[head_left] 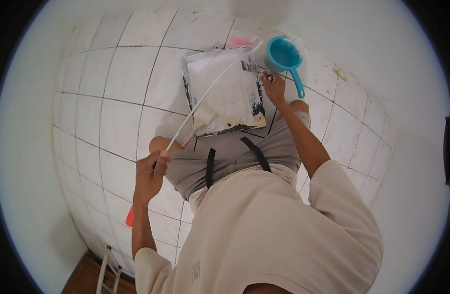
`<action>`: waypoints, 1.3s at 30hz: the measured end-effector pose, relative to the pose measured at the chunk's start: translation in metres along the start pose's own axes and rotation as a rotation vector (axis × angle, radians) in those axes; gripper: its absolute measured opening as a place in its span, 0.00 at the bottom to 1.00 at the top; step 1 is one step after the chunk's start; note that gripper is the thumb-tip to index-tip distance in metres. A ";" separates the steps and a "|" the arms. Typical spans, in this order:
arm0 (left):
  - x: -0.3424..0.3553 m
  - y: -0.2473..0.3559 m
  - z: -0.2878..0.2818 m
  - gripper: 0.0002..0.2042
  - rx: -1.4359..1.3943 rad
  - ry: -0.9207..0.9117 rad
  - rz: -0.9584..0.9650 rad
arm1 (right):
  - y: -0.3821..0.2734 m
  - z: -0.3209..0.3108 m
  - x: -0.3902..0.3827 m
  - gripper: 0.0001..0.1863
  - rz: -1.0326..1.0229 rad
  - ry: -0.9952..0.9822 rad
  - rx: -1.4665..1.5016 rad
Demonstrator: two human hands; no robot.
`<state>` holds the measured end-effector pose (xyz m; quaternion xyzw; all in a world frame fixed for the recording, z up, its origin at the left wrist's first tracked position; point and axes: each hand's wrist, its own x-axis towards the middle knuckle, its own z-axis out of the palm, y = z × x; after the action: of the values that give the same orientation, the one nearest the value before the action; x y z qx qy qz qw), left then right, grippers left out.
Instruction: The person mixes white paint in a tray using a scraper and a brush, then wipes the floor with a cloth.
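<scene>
My left hand point(154, 166), at the left knee, is closed round the near end of a long thin white rod point(200, 105). The rod slants across a paint-crusted tray point(189, 87), its bent far end over the tray's far right corner. A blurred pink thing point(241, 41) shows beside that end. Along the tray's right edge, my right hand point(274, 88) is closed on a small flat-bladed tool, its greyish blade point(247, 66) over the tray. White paint covers the tray's inside. The tool's exact kind is hard to make out.
A turquoise dipper point(284, 53) with white smears stands right of the tray. A red object point(130, 216) lies by my left forearm. At lower left is a stepladder point(103, 269) by brown wood. White walls bound the tiled floor point(124, 117).
</scene>
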<state>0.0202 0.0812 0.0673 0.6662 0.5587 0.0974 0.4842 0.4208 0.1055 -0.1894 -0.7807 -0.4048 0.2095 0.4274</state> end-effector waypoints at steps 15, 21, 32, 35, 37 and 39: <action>0.157 0.052 0.126 0.18 0.144 -0.271 0.179 | -0.005 -0.007 -0.021 0.16 0.082 0.065 0.110; 0.166 0.051 0.135 0.19 0.158 -0.229 0.138 | -0.001 -0.006 -0.023 0.17 0.093 0.049 0.112; 0.151 0.050 0.122 0.17 0.208 -0.108 0.174 | -0.001 -0.003 -0.021 0.18 -0.079 0.072 0.074; 0.154 0.037 0.127 0.17 0.247 -0.056 0.233 | -0.003 -0.001 -0.023 0.17 -0.043 0.022 0.030; 0.157 0.033 0.130 0.17 0.368 -0.022 0.361 | -0.003 0.002 -0.025 0.17 -0.073 0.043 0.035; 0.161 0.033 0.131 0.16 0.382 -0.051 0.362 | -0.002 0.002 -0.027 0.17 -0.101 0.064 0.039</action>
<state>0.1873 0.1492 -0.0410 0.8370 0.4261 0.0586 0.3383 0.4026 0.0852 -0.1899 -0.7571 -0.4255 0.1706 0.4655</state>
